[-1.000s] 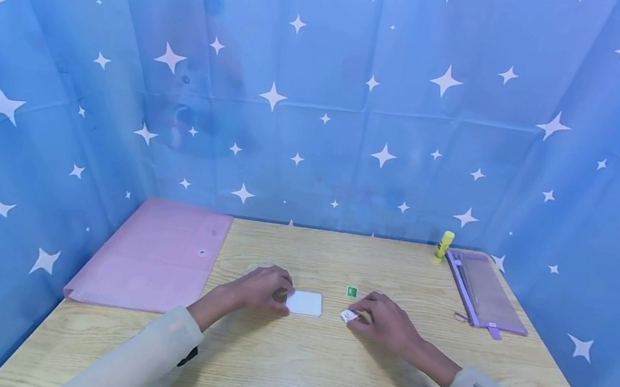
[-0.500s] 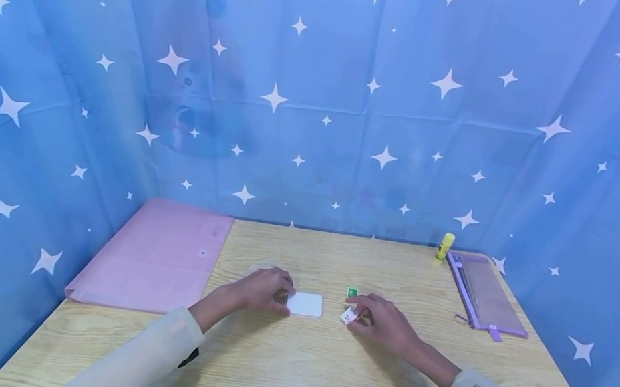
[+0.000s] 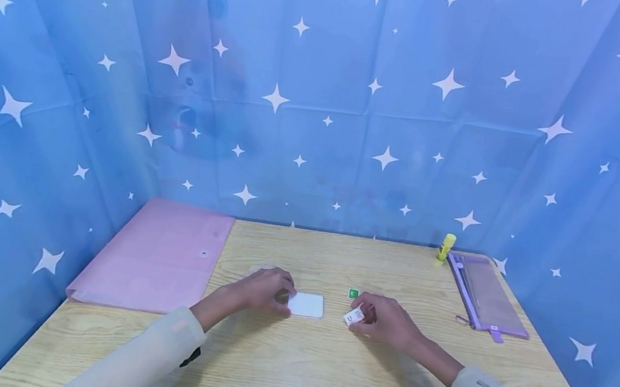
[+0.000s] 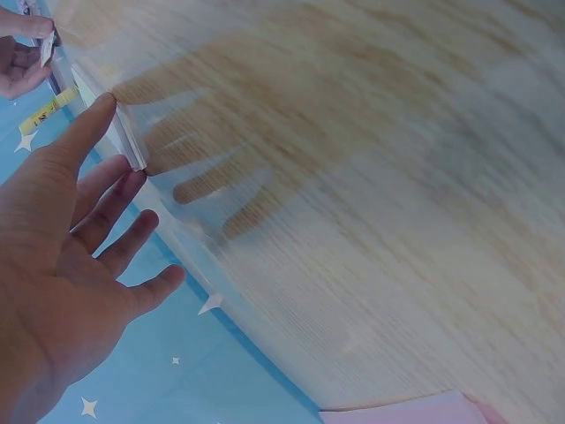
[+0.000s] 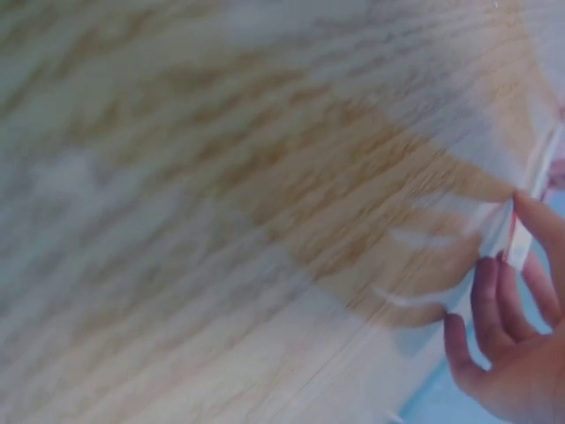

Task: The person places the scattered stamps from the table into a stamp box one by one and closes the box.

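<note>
A flat white rectangular card or case (image 3: 306, 305) lies on the table. My left hand (image 3: 264, 291) grips its left end between thumb and fingers; the left wrist view shows the thumb and fingertips of the left hand (image 4: 97, 230) at its edge (image 4: 132, 141). To the right, my right hand (image 3: 387, 321) pinches a small white piece with dark marks (image 3: 354, 316). In the right wrist view the right hand (image 5: 521, 327) has that thin piece (image 5: 519, 243) between thumb and fingers. Just beyond the right fingertips lies a small green square (image 3: 353, 293).
A pink folder (image 3: 154, 257) lies at the table's left. At the back right a yellow glue stick (image 3: 445, 247) stands beside a purple-edged zip pouch (image 3: 491, 297). A blue curtain with white stars (image 3: 326, 88) surrounds the wooden table (image 3: 257, 374).
The small white piece has turned and shifted slightly right in my right hand, whose fingers have changed position on it. My left hand still grips the white rectangle.
</note>
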### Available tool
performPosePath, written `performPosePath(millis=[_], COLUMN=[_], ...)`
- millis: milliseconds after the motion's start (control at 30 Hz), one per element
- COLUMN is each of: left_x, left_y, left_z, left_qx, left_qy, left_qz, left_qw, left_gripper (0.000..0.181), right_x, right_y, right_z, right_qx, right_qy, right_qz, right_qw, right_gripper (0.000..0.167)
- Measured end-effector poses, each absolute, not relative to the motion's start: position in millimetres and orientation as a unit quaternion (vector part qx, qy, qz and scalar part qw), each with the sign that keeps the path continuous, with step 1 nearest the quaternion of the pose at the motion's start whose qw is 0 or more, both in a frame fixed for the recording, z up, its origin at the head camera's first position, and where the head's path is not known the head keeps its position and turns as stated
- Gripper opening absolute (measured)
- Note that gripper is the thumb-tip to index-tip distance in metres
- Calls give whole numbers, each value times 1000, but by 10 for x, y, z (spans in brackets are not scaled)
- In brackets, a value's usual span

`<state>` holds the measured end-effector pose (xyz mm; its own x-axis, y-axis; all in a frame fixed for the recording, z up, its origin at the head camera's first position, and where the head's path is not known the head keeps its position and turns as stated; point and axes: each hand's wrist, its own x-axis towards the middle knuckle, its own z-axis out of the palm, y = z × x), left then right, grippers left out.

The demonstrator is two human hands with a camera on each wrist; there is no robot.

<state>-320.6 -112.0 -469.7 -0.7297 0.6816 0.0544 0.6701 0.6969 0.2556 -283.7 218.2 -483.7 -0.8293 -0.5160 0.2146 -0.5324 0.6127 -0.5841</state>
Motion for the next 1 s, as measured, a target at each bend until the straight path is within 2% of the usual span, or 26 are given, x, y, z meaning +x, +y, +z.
performPosePath(millis=[467,1000], left_x=[-3220,-3230], left_y=[-1117,-1131], left_z=[-4690,-4714], left_qx=[379,380], left_qy=[916,915], left_qz=[134,133], left_qw=[16,15], left_gripper=[41,42], right_x=[-2911,-2945], right_y=[2245,2247], right_z=[-4892,-4867], right_qx=[300,304], right_qy=[-889,-880], right_qz=[345,365], right_qw=[-5,4], right_gripper=[24,6])
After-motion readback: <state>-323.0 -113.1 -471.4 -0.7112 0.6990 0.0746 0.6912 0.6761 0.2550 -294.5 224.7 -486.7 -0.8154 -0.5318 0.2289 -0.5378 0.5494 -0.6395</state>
